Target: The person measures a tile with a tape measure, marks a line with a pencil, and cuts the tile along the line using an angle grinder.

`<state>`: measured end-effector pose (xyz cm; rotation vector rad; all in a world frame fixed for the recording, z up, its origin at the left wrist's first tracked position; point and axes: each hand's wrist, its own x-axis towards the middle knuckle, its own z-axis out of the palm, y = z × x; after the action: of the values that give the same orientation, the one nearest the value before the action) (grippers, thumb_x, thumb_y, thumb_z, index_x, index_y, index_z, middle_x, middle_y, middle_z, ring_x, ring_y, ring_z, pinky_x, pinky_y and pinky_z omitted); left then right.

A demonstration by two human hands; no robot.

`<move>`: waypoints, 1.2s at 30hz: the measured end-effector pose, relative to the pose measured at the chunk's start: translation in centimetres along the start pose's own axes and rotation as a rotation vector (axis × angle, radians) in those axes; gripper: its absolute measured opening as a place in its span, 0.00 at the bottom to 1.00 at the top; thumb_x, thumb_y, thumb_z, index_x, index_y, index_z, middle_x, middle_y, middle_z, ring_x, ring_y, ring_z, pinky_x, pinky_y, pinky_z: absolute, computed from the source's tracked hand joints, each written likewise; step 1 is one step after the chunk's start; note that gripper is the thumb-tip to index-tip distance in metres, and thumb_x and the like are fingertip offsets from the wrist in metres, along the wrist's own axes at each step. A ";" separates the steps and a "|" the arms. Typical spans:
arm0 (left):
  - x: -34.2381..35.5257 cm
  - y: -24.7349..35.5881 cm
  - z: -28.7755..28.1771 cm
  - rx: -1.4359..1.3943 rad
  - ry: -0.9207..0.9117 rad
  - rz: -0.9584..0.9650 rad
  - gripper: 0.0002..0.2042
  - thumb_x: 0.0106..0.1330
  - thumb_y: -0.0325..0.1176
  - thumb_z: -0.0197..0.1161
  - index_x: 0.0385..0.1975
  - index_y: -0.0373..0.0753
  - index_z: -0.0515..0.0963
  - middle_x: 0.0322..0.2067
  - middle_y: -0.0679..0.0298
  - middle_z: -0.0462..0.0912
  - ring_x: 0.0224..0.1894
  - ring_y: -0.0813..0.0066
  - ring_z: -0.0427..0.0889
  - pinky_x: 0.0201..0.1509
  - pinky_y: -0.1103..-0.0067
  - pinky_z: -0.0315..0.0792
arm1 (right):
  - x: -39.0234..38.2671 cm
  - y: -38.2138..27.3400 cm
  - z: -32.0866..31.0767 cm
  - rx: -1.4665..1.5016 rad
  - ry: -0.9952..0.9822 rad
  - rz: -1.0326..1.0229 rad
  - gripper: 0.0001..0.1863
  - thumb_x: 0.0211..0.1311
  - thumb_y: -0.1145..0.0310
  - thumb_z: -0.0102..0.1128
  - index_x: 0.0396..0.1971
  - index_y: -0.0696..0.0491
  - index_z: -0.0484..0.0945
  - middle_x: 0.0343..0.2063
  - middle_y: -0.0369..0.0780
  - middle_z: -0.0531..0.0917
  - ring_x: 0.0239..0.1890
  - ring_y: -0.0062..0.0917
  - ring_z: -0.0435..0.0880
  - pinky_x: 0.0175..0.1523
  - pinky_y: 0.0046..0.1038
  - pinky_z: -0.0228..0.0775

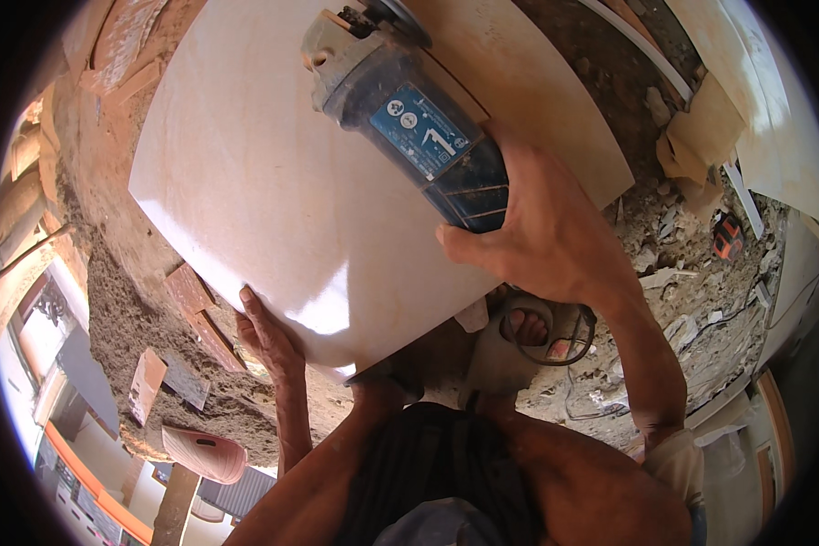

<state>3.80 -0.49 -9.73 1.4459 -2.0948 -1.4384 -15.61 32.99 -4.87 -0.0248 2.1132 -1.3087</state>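
Note:
A large cream-coloured tile with a glossy surface lies in front of me, its near corner close to my legs. My right hand wraps round the rear of a dark blue angle grinder, which is over the tile. The grinder's head and part of its disc are at the top of the view, near the tile's far part. At the tile's near left edge is my left hand, thumb on top and the other fingers partly hidden under the edge, gripping it.
Rubble and a red-and-black tape measure lie to the right, before another large tile. A dark cable loops beside my foot. Left are sand, broken tile pieces and a pinkish curved object.

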 end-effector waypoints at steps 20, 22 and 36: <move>0.9 -0.9 -1.2 0.014 -0.082 0.001 0.28 0.82 0.56 0.62 0.53 0.30 0.78 0.44 0.60 0.80 0.48 0.74 0.77 0.54 0.71 0.77 | -0.9 0.7 -0.1 0.030 -0.012 0.024 0.30 0.52 0.61 0.78 0.52 0.60 0.78 0.34 0.47 0.87 0.35 0.37 0.87 0.47 0.39 0.80; 0.9 -1.0 -1.1 0.014 -0.059 0.009 0.27 0.81 0.57 0.63 0.49 0.32 0.78 0.40 0.63 0.79 0.46 0.75 0.76 0.52 0.70 0.77 | -1.1 0.7 -0.1 0.021 -0.011 0.027 0.29 0.52 0.61 0.78 0.51 0.60 0.78 0.33 0.47 0.87 0.35 0.37 0.87 0.47 0.39 0.80; 0.6 -0.6 -0.7 -0.018 -0.073 0.002 0.29 0.77 0.59 0.68 0.52 0.33 0.77 0.44 0.59 0.81 0.49 0.69 0.79 0.56 0.66 0.79 | -2.4 1.0 -0.6 0.031 -0.044 0.085 0.30 0.52 0.62 0.77 0.53 0.60 0.77 0.35 0.48 0.86 0.36 0.39 0.87 0.48 0.40 0.80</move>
<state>4.30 -1.40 -10.07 1.4048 -2.1188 -1.5273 -13.77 34.79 -4.29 0.0489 2.0344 -1.2797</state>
